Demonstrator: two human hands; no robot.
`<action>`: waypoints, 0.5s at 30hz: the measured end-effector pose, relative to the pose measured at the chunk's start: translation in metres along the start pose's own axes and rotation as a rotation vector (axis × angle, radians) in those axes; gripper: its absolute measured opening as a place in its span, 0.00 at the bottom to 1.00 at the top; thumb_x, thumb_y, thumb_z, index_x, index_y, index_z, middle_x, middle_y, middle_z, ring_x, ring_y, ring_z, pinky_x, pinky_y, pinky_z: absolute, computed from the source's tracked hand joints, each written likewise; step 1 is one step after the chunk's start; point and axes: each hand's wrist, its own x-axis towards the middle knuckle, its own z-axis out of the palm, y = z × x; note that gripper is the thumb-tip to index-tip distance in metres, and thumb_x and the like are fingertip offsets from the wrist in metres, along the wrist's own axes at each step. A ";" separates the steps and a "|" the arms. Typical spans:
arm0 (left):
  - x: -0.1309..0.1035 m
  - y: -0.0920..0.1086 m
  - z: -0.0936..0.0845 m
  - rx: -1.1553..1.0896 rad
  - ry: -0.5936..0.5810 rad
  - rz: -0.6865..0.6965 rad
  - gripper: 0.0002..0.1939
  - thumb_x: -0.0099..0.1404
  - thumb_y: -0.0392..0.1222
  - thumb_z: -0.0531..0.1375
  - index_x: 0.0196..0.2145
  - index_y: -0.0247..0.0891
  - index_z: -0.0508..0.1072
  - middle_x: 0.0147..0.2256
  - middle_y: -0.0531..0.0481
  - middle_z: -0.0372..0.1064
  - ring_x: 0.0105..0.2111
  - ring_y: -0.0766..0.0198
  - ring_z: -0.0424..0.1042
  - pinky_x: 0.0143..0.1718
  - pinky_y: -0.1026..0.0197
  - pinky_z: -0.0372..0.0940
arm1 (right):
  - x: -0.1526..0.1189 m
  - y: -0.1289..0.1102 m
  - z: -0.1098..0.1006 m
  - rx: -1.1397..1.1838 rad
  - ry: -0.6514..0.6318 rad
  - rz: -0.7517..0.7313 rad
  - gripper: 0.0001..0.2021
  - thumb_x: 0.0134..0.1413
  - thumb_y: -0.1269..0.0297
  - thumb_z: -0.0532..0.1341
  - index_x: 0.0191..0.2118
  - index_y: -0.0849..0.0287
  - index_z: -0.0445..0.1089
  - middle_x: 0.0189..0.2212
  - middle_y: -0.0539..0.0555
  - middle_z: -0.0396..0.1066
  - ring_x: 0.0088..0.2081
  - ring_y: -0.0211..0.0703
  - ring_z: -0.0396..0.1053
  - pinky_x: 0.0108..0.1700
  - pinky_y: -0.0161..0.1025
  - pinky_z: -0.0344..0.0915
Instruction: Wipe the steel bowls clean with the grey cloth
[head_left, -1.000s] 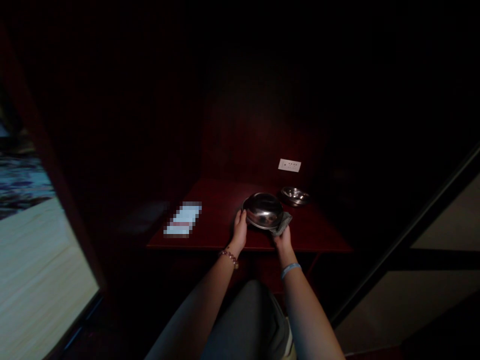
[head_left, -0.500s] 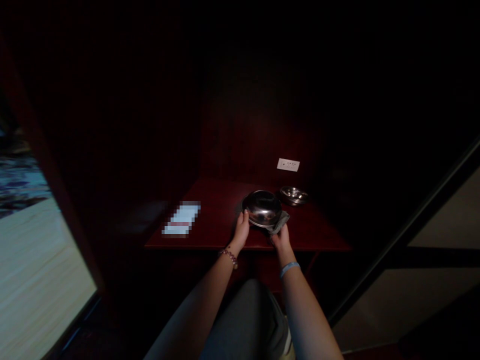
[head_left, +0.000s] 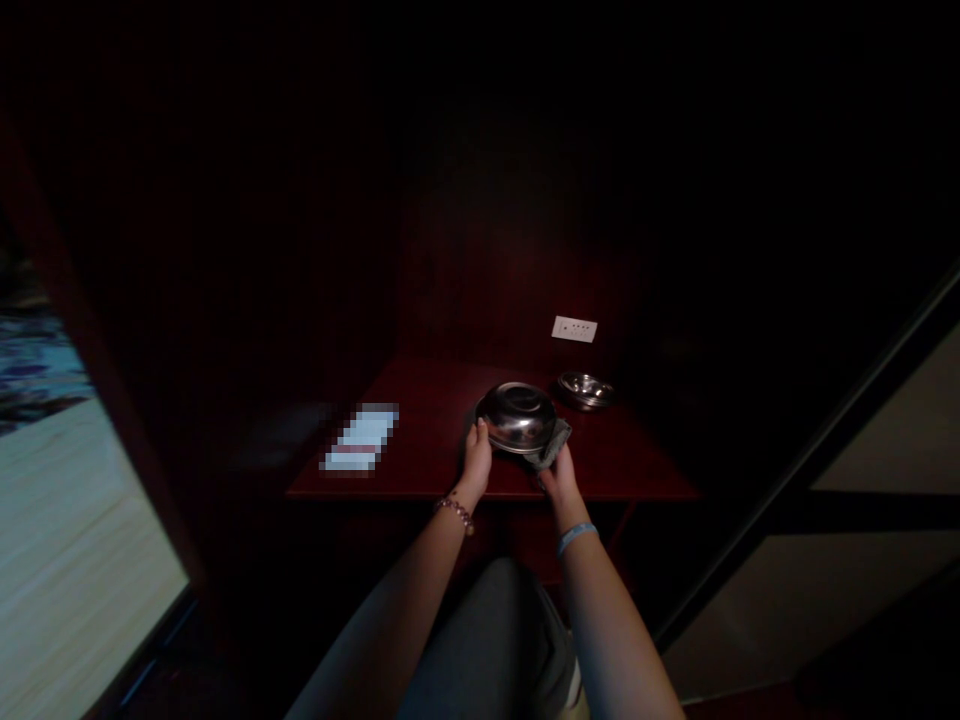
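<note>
A shiny metal bowl (head_left: pixel 517 415), bottom side up, is held above the dark red desk (head_left: pixel 427 470). My left hand (head_left: pixel 478 462) grips its left rim, thumb on the outer side and the other fingers hidden beneath. At the bowl's right rim, my right hand (head_left: pixel 559 475) is closed on a grey cloth (head_left: pixel 553 447) that presses against the metal. Behind and to the right, more metal bowls (head_left: pixel 585 391), seemingly nested, rest open side up on the desk.
A pale blurred-out rectangle (head_left: pixel 361 437) lies at the desk's left side. On the back wall is a white socket plate (head_left: pixel 574 329). Dark panels flank the desk, and a light wooden surface (head_left: pixel 82 560) shows at far left. My knee is below the desk edge.
The bowl has shifted slightly left and tilted so its base shows more. The cloth has moved a little along the right rim with my right hand.
</note>
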 end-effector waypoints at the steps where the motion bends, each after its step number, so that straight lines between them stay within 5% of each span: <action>1: 0.000 0.000 0.000 0.000 0.002 0.001 0.20 0.66 0.57 0.57 0.39 0.36 0.74 0.44 0.40 0.76 0.45 0.58 0.75 0.53 0.52 0.67 | 0.000 0.000 0.000 0.024 -0.020 0.044 0.22 0.53 0.44 0.58 0.43 0.56 0.72 0.40 0.56 0.78 0.47 0.48 0.74 0.46 0.45 0.72; 15: 0.008 -0.009 -0.005 -0.061 0.015 0.009 0.17 0.69 0.52 0.55 0.44 0.36 0.73 0.51 0.39 0.73 0.52 0.57 0.72 0.59 0.52 0.62 | 0.006 0.006 -0.003 0.068 -0.053 0.037 0.24 0.57 0.44 0.54 0.48 0.58 0.71 0.46 0.57 0.77 0.49 0.48 0.73 0.51 0.48 0.70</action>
